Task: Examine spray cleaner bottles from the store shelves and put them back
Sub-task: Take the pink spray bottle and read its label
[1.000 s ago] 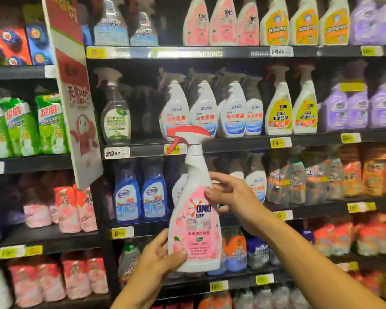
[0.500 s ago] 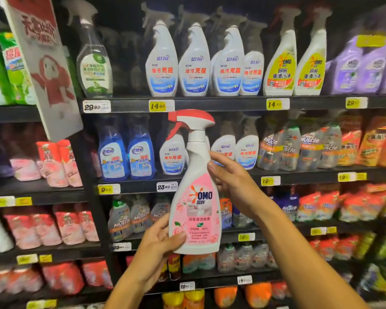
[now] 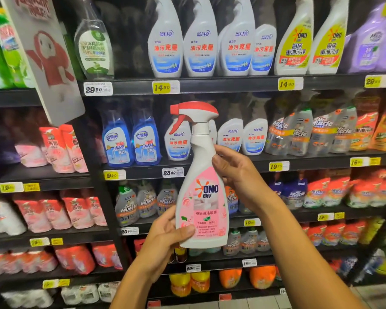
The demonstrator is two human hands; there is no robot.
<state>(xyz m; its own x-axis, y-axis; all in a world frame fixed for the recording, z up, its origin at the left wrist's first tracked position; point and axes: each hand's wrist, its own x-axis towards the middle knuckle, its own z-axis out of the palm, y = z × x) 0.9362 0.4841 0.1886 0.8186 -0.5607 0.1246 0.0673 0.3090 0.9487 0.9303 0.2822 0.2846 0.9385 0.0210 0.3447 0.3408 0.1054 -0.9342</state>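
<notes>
Head view: the bottle is up in front of the shelves, upright, pink label facing the camera, red trigger pointing left. Left hand has it from below and to the left: thumb laid across the lower label, the other fingers curled behind the base, out of sight. Right hand comes in from the right and wraps the shoulder just under the neck, thumb on the near face, fingers curled round the far side. So both hands are closed on it, one low, one high, the label between them. Behind it, white sprays stand on the middle shelf, blue ones further left, and yellow price tags line the edges.
</notes>
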